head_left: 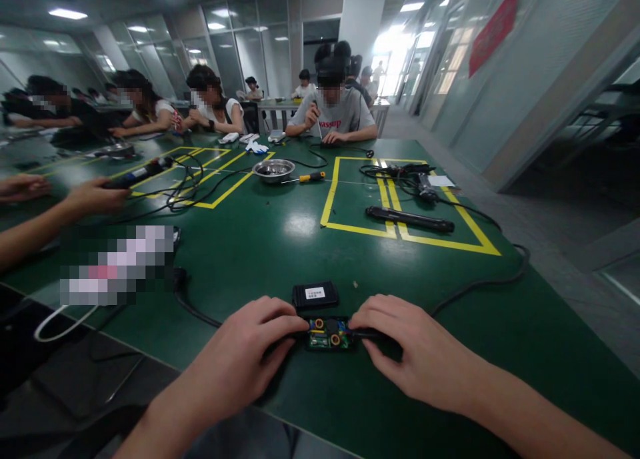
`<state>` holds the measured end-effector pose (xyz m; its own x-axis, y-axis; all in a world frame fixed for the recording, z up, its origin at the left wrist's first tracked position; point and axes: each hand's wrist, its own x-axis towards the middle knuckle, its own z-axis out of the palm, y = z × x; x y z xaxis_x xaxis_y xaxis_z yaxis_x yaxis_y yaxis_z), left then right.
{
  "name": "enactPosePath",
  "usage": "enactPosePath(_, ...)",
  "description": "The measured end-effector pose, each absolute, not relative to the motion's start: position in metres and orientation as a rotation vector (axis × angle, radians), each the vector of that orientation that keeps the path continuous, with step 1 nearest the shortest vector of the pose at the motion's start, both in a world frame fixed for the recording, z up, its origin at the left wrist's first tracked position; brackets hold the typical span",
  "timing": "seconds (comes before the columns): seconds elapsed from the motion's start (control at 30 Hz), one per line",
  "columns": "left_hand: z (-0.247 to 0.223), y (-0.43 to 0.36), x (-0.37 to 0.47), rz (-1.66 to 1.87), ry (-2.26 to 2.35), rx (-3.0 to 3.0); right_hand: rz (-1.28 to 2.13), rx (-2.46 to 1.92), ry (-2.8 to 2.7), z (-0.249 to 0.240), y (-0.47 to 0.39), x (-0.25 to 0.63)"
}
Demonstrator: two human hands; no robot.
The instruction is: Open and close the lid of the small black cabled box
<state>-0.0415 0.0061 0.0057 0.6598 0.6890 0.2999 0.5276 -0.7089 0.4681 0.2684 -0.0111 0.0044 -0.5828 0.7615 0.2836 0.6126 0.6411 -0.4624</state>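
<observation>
On the green table in front of me lies a circuit board with copper coils, set in a small black case. My left hand grips the black cable at the board's left end, fingertips at the case edge. At the other end, my right hand pinches the right-hand black cable between thumb and fingers. Just behind the board rests a black case cover with a white label, touched by neither hand. The cable parts under my fingers are partly hidden.
A metal bowl and a yellow-black screwdriver lie farther back. A black rod sits inside yellow tape lines at right. At left are a blurred power strip and another person's hand holding a black tool. People sit around the table.
</observation>
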Motion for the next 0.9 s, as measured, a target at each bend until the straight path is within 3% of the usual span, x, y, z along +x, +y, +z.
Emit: enactPosePath(0.9,0.014,0.002,-0.038,0.605,0.948,2.535,0.512,-1.016,-2.366,0.004,-0.013,0.267)
